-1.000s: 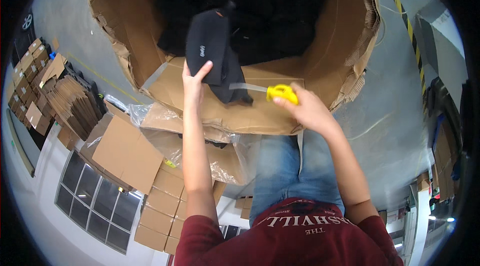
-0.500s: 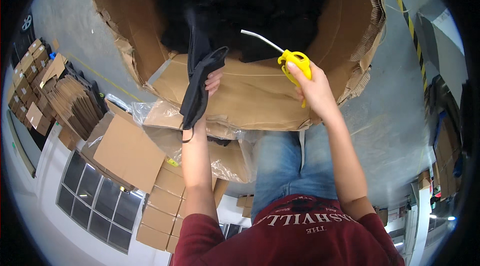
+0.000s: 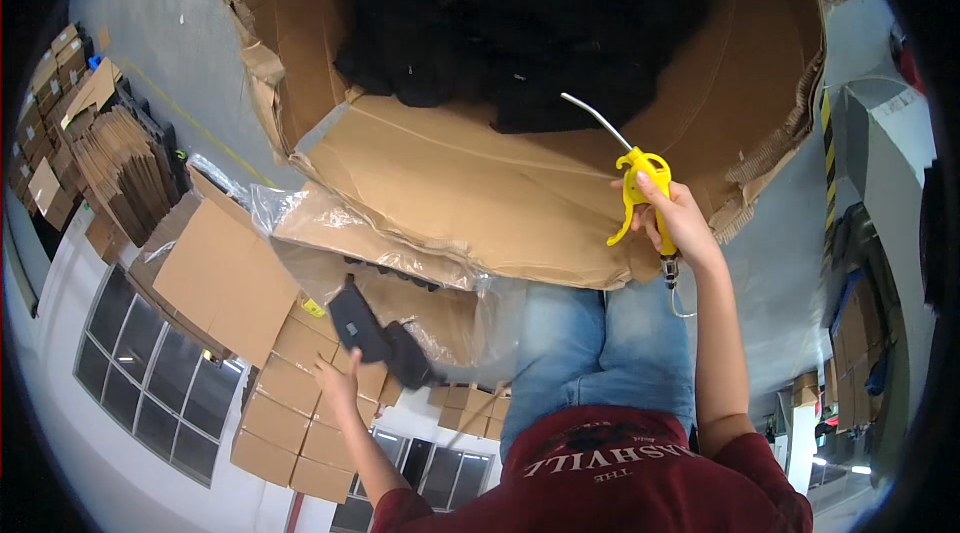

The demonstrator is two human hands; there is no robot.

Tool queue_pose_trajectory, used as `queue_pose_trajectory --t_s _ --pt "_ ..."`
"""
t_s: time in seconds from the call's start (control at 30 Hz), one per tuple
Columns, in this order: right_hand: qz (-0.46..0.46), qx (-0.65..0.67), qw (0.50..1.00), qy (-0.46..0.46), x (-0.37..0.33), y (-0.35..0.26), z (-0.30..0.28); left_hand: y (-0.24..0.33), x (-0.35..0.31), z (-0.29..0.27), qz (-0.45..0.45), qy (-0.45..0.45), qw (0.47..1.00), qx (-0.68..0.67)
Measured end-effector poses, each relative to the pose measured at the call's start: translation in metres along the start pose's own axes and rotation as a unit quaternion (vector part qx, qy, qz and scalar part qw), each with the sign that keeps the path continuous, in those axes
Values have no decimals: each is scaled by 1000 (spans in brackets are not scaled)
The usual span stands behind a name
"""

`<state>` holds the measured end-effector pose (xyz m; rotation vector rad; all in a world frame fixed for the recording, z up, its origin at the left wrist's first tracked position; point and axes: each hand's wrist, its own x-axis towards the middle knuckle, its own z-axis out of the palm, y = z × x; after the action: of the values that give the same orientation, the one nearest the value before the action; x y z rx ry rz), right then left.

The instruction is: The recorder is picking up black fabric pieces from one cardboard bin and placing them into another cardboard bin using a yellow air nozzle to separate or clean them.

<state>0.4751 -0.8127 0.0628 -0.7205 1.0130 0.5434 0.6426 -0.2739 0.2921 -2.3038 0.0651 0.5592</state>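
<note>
My right hand is wrapped around a yellow air blow gun, whose thin bent metal nozzle points up and left over a large carton. A hose fitting hangs below its handle. My left hand has its fingers spread at the lower left. Just beyond its thumb is a dark, folded black fabric piece, slightly blurred, in front of a plastic-lined box. Whether the thumb still touches the piece is hard to see. A heap of black fabric pieces fills the back of the large carton.
The carton's torn rim curves around in front of me. Stacked brown boxes stand at the lower left beside an open box flap. Flattened cardboard leans farther left. Yellow-and-black floor tape runs along the right.
My left hand has swung down and left from the large carton to the plastic-lined box, opening from the black fabric piece. My right hand, with the blow gun, has shifted right and slightly down.
</note>
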Motion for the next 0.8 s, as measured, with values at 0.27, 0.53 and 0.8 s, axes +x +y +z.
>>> queue_pose_trajectory --t_s 0.27,0.53,0.8 --pt "38 87 995 35 15 9 -16 432 139 -65 116 -283 698 -648" --pt "50 149 987 24 24 13 -19 580 255 41 -31 5 889 -457" --pt "122 217 951 -184 7 12 1 486 207 -14 97 63 830 -546"
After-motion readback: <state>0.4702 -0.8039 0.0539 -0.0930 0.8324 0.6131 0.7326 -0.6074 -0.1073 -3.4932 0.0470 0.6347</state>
